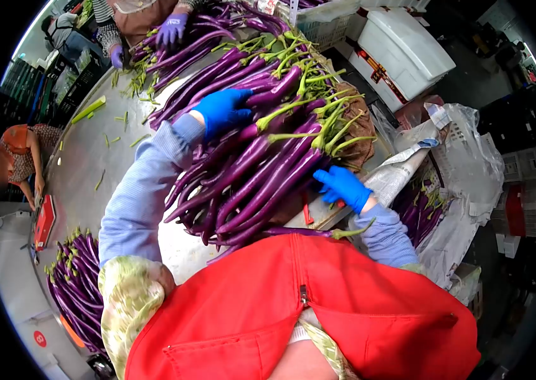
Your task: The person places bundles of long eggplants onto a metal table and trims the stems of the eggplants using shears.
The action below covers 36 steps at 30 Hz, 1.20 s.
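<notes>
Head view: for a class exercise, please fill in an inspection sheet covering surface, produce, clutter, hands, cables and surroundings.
Surface: pale table, partly covered.
Job's things: long purple eggplants heaped, green stems mostly toward the right; another bunch at lower left.
Clutter: stem scraps and a cut green stalk.
Hands: left hand on the heap; right hand beside it, contact unclear.
Cables: nothing seen.
Surroundings: white box at right; co-worker's purple-gloved hand on eggplants opposite.

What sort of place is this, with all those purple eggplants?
Probably somewhere vegetables get sorted or packed: long eggplants lie heaped on a big grey table, another person's purple-gloved hand is at the heap, and a white box stands nearby.
</notes>
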Tool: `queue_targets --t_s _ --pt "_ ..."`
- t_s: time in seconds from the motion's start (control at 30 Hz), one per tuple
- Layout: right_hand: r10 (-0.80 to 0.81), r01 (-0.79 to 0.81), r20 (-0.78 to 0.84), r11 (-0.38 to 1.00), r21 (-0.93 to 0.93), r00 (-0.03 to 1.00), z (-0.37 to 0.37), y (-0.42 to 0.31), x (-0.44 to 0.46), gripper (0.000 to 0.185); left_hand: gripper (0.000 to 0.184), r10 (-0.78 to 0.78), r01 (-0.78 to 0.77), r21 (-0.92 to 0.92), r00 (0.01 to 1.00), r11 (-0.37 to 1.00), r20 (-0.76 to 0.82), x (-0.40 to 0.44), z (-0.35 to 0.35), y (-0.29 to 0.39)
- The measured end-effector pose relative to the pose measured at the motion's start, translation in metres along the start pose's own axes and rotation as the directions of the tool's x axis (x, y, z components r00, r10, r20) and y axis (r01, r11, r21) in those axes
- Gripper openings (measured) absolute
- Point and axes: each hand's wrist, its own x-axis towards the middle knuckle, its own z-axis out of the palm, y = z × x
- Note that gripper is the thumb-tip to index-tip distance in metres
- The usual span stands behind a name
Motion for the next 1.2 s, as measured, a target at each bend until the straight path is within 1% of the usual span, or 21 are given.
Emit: queue_targets --t_s 0.03,0.07,0.13,0.2,0.23,0.27,0.3,0.33,0.4,0.5,0.53,0.57,0.6,0.63,0.67,0.73,0.8,0.87,0.93,1.0,1.2 --pt "0.009 -0.012 0.059 0.999 0.042 0.998 -0.011 -0.001 -0.005 0.049 0.062 -0.028 0.037 0.195 0.998 0.98 -0.052 0.0 0.002 0.007" --pt "0.011 -0.02 0.114 0.996 0.083 0.993 -0.021 -0.006 -0.013 0.049 0.061 0.076 -0.03 0.287 0.986 0.958 -0.152 0.001 0.009 0.0" --pt "0.041 -0.076 0.292 0.991 0.109 0.955 -0.035 -0.002 -0.021 0.049 0.06 0.1 -0.039 0.259 0.969 0.965 -0.227 -0.003 0.009 -0.003" --pt "0.288 -0.311 0.605 0.948 -0.071 0.742 -0.037 0.033 -0.011 0.05 0.059 0.246 -0.109 0.312 0.862 0.944 -0.443 -0.032 0.006 0.014" --pt "0.021 0.002 0.598 0.999 -0.038 0.801 -0.03 0.03 -0.04 0.049 0.056 0.331 -0.135 0.365 0.763 0.921 -0.555 -0.049 0.01 0.025" --pt "-0.25 0.314 0.583 0.949 -0.008 0.773 -0.022 0.029 -0.07 0.049 0.054 0.3 -0.173 0.264 0.757 0.949 -0.581 -0.07 0.015 0.043" --pt "-0.214 0.37 0.599 0.917 -0.148 0.772 -0.015 0.042 -0.079 0.046 0.052 0.267 -0.214 0.16 0.75 0.964 -0.606 -0.092 0.026 0.061" --pt "-0.176 0.421 0.609 0.861 -0.285 0.773 -0.012 0.05 -0.081 0.043 0.051 0.314 -0.233 0.212 0.751 0.949 -0.581 -0.113 0.042 0.072" --pt "0.031 0.397 0.778 0.846 -0.355 0.628 -0.005 0.035 -0.075 0.049 0.049 0.291 -0.222 0.199 0.84 0.954 -0.459 -0.154 0.086 0.086" --pt "0.105 0.296 0.744 0.874 -0.386 0.66 0.004 0.029 -0.066 0.05 0.051 0.391 -0.29 0.283 0.816 0.914 -0.427 -0.184 0.163 0.083" --pt "0.041 0.233 0.714 0.931 -0.281 0.699 0.007 0.036 -0.061 0.051 0.051 0.416 -0.217 0.42 0.777 0.881 -0.472 -0.185 0.189 0.079" --pt "-0.076 0.399 0.739 0.876 -0.271 0.669 0.01 0.043 -0.049 0.052 0.048 0.037 -0.011 0.047 0.808 0.999 -0.588 -0.179 0.217 0.082" --pt "-0.15 0.456 0.723 0.855 -0.247 0.674 0.015 0.058 -0.037 0.052 0.047 0.233 -0.077 0.266 0.741 0.961 -0.63 -0.178 0.224 0.079" --pt "-0.05 0.449 0.759 0.831 -0.329 0.649 0.023 0.052 -0.03 0.051 0.051 0.313 -0.043 0.396 0.691 0.917 -0.651 -0.18 0.212 0.1" --pt "-0.193 0.504 0.671 0.809 -0.304 0.716 0.035 0.068 -0.027 0.045 0.044 0.271 0.007 0.389 0.705 0.921 -0.655 -0.179 0.207 0.113" --pt "-0.211 0.655 0.671 0.546 -0.522 0.711 0.045 0.049 -0.038 0.038 0.039 0.272 0.014 0.47 0.799 0.882 -0.536 -0.18 0.218 0.091" --pt "-0.078 0.565 0.58 0.366 -0.74 0.811 0.059 0.035 -0.05 0.033 0.045 0.249 0.005 0.437 0.816 0.9 -0.522 -0.183 0.216 0.08" --pt "-0.227 0.589 0.549 0.176 -0.789 0.804 0.065 0.02 -0.061 0.026 0.054 0.187 -0.009 0.333 0.84 0.943 -0.509 -0.192 0.196 0.087" --pt "-0.22 0.661 0.625 0.176 -0.73 0.749 0.072 0.027 -0.051 0.025 0.062 0.184 -0.014 0.327 0.848 0.945 -0.497 -0.194 0.19 0.084" --pt "-0.204 0.683 0.68 0.458 -0.57 0.704 0.075 0.031 -0.057 0.031 0.064 0.142 0.005 0.285 0.86 0.958 -0.491 -0.195 0.184 0.087" --pt "-0.404 0.642 0.678 0.755 -0.132 0.614 0.069 0.062 -0.024 0.04 0.067 0.22 -0.046 0.342 0.843 0.938 -0.491 -0.188 0.202 0.068"
